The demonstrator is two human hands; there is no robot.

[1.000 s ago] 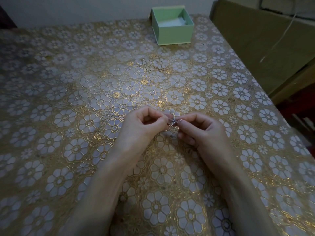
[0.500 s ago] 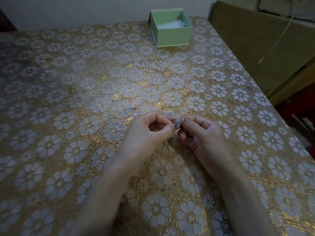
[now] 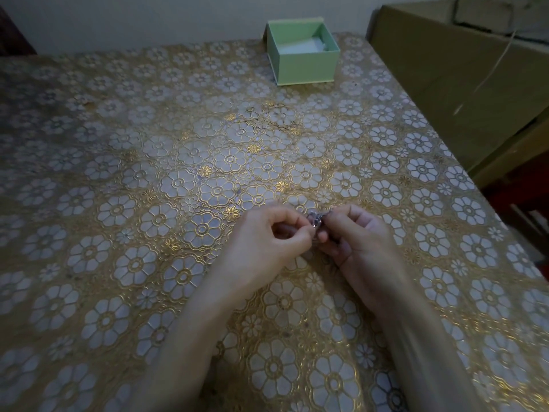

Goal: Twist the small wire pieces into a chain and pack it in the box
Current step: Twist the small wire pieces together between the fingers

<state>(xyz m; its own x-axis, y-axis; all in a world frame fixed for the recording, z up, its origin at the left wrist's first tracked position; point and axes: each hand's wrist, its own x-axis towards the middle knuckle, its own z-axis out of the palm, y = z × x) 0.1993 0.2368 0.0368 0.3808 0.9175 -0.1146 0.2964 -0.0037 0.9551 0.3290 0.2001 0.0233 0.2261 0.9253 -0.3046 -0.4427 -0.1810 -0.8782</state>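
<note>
A small silvery wire piece sits between my two hands, low over the table. My left hand pinches its left end with thumb and curled fingers. My right hand pinches its right end, fingers curled under. Most of the wire is hidden by my fingertips. An open light green box with a pale lining stands at the far edge of the table, well beyond my hands.
The table carries a gold and white flower-patterned cloth. A large brown cardboard box stands off the table's right edge with a thin white cord hanging over it. A pale wall runs behind the table.
My hands have drawn closer together around the wire and shifted slightly right. The view has tilted, so the green box sits a little lower in frame.
</note>
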